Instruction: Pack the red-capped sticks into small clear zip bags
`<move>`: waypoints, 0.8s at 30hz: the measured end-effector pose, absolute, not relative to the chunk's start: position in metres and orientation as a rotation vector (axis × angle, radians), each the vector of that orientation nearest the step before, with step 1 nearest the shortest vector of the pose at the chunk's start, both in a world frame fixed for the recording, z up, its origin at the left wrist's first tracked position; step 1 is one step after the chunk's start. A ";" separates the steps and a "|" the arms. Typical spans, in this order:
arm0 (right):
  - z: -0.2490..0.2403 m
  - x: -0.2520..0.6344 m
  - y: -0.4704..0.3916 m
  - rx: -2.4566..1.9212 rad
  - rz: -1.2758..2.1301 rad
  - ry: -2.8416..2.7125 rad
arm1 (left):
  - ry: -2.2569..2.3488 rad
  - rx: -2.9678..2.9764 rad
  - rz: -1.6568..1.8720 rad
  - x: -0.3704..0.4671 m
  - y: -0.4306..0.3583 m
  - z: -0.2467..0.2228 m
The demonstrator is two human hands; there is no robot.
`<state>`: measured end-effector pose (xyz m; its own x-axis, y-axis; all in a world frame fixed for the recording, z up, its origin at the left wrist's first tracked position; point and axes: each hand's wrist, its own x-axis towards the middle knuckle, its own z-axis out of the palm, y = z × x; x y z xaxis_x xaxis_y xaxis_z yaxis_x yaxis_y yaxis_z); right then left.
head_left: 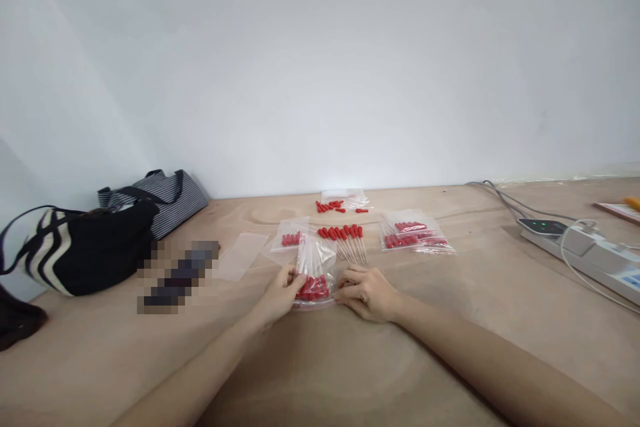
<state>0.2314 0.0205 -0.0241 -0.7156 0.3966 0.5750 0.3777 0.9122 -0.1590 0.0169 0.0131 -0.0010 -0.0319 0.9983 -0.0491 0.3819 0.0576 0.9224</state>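
A clear zip bag (317, 257) lies in front of me, holding several droppers with red bulbs (314, 289) toward its near, sealed-strip edge. My left hand (281, 290) is closed on the bag's left side, thumb over the plastic. At the bag's lower right corner, my right hand (367, 292) has its fingers curled and pressed together on the edge. Just beyond, a fanned row of loose droppers (350, 243) shows red bulbs and thin clear stems. Filled bags (415, 237) lie to the right, and another bag with red bulbs (291, 239) lies to the left.
Loose red bulbs (330, 205) and a clear bag (345, 195) lie near the wall. A flat plastic bag (243, 255), a blurred-out dark object (183, 277), a black bag (100, 247) and a striped bag (183, 203) are left. At right sits a power strip (590, 253) with cables.
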 end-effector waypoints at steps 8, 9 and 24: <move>-0.024 0.235 0.020 -0.642 0.093 -2.439 | 1.903 1.390 1.083 -0.018 0.113 0.008; -0.024 0.235 0.020 -0.654 0.095 -2.445 | 1.954 1.399 1.072 -0.020 0.125 0.009; -0.024 0.232 0.023 -0.698 0.233 -2.454 | 1.816 2.388 0.864 -0.038 0.070 -0.006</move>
